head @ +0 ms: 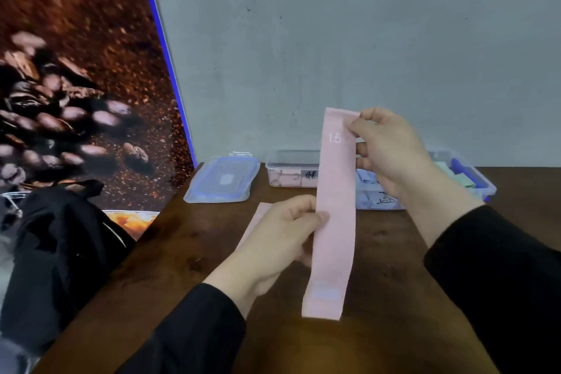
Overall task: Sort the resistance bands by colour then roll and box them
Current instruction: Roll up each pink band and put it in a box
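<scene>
Wooden table [188,252] — boxes [291,173] behind pink band [334,222]

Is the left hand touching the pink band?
Touching. The head view shows the left hand pinching the pink band at its left edge, fingers curled onto it.

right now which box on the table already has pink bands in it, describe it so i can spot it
On the brown table, three clear plastic items line the grey wall. The pink box sits in the middle, lidless, between the flat blue-rimmed lid and the box of blue and green rolls.
</scene>
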Tool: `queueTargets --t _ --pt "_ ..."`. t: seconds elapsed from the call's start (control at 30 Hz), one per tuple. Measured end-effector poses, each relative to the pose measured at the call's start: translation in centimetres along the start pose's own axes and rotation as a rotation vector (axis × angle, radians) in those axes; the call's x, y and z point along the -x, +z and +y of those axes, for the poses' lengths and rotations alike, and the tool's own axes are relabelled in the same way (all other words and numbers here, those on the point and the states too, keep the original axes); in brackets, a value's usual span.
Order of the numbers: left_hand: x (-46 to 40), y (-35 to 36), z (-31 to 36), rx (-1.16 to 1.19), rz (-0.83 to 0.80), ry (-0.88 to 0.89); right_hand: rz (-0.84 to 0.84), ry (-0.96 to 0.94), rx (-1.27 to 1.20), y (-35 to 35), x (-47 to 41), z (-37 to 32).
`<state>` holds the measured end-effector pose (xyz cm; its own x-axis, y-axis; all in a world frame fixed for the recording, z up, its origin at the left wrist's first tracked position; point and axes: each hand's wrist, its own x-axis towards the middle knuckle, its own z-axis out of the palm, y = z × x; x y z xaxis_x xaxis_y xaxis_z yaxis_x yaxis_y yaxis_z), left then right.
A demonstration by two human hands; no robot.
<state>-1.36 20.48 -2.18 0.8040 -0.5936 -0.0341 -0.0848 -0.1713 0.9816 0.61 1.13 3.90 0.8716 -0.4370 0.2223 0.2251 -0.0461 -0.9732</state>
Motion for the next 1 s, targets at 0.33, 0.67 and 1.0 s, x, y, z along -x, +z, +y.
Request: queueTargets --t 0.33,0.67,1.0 --pt "0.0 1.6 -7.0 -0.727 0.271 -0.042 -0.11 0.118 0.864 -3.4 5.0 11.2" --pt "-3.0 3.8 -8.1 -0.9 0.088 -0.029 -0.395 -0.077 0.93 -4.1 8.0 15.0" --pt "-0.4 1.9 -8.9 -0.785 0.051 0.24 -0.608 -0.278 0.751 -7.1 12.2 13.0"
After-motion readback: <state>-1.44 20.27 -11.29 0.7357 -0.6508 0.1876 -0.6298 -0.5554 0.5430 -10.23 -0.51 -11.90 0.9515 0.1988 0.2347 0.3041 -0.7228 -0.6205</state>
